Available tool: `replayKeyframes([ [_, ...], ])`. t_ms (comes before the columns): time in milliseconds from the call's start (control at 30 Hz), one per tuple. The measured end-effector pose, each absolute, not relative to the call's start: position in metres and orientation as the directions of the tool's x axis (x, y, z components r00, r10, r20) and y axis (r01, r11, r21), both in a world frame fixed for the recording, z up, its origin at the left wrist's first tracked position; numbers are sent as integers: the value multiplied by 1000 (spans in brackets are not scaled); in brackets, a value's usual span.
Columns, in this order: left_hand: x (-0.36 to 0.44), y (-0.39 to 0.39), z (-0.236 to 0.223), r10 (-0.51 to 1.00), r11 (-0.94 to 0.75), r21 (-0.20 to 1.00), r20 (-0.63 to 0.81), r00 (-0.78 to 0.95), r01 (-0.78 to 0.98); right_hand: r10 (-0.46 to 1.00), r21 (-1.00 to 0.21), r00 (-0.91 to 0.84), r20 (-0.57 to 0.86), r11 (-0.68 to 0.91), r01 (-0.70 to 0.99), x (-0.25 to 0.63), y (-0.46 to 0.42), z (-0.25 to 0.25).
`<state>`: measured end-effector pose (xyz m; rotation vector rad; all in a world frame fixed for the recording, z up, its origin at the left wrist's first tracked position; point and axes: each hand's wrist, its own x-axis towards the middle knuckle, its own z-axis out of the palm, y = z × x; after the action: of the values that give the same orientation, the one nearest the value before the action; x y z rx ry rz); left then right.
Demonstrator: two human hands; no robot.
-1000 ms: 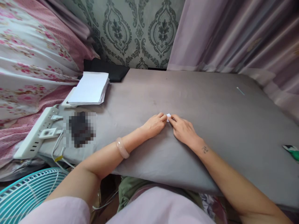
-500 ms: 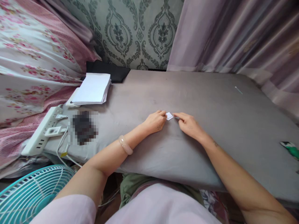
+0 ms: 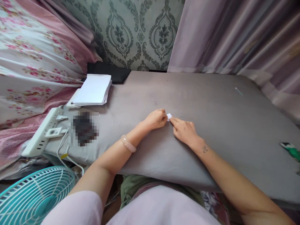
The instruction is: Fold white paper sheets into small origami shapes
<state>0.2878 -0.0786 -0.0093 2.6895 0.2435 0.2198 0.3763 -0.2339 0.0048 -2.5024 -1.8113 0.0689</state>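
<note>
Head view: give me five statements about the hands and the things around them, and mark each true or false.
1. Fingers of the left hand and right hand are both at the small white paper. True.
2. The paper stack lies right of the hands. False: the paper stack lies left of them.
3. A pale bangle circles the left arm. True.
4. The fan is all black. False: the fan is turquoise and white.
5. A thin stick lies right of both hands. True.
</note>
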Motion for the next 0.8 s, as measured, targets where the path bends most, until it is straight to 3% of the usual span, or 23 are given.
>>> replayKeyframes([
  [167,303,-65,-17,386,-662,699,8,923,271,918,-129,397,18,-392,911,390,-226,6],
  [267,305,-66,-23,439,-646,707,38,898,286,863,-300,503,53,-467,832,403,-217,-3],
  [367,303,-69,-25,427,-635,723,38,904,270,833,-519,546,87,-430,739,413,-210,-17],
  [533,301,-73,-19,435,-549,795,8,900,258,844,-589,516,148,-344,731,419,-207,-31],
  [800,296,-71,-15,344,-265,921,-186,920,285,920,-821,378,-105,-294,489,425,-215,-22],
])
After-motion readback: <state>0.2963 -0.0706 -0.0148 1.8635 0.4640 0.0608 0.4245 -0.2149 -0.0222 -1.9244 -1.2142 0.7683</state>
